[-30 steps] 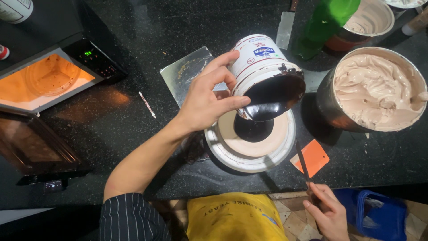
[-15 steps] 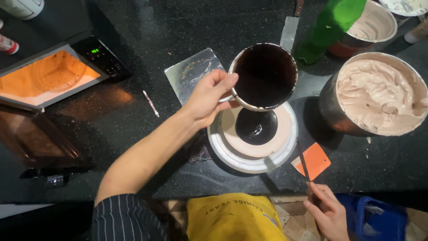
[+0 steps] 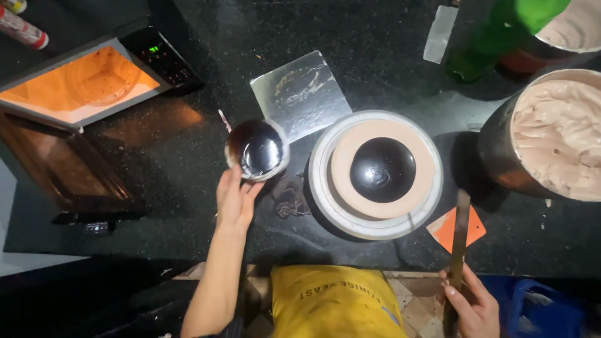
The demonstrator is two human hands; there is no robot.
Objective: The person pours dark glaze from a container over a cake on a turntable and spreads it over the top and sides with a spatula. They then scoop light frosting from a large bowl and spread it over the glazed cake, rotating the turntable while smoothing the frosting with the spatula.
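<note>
Likely bakery kitchen, black counter (image 3: 156, 156), open microwave (image 3: 81, 87), frosting tub (image 3: 557, 138)

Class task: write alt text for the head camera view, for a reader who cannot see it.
Seen from above, a person's left hand holds a can of dark glaze on a black counter, beside a turntable carrying a round cake with a dark glossy pool on top. The right hand grips a long spatula; a bowl of pale cream stands to the right.
</note>
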